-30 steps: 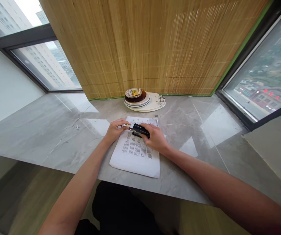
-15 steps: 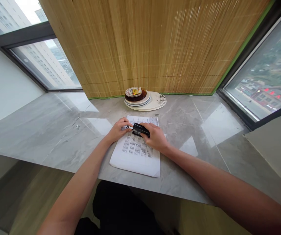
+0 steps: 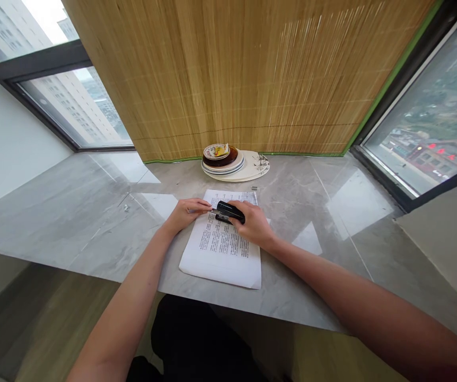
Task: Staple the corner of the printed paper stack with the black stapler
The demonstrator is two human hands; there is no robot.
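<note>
Nearest to me, the stack of white printed paper sheets [image 3: 220, 249] lies flat on the polished grey marble counter [image 3: 73, 223], its near edge close to the counter's lip. On the stack's far half sits the small black plastic stapler [image 3: 230, 211], its metal nose pointing toward the stack's far-left corner.

The right hand [image 3: 254, 225] is wrapped over the stapler's rear, fingers closed around its body. The left hand [image 3: 184, 212] rests at the stack's left edge with curled fingertips at the stapler's nose. Whether they pinch the nose, pinch the sheets or merely touch, I cannot tell.

I judge the stapler stiff, compact and light, best taken by its sides with the palm on top. The sheets look thin, floppy and likely to slide on the glossy stone, so they want pinning near the corner.

Just beyond the stack's far edge lies a tiny metal strip [image 3: 254, 187]. Farther beyond, a pile of round ceramic plates [image 3: 258, 168] stands against the woven bamboo blind [image 3: 252, 79].
</note>
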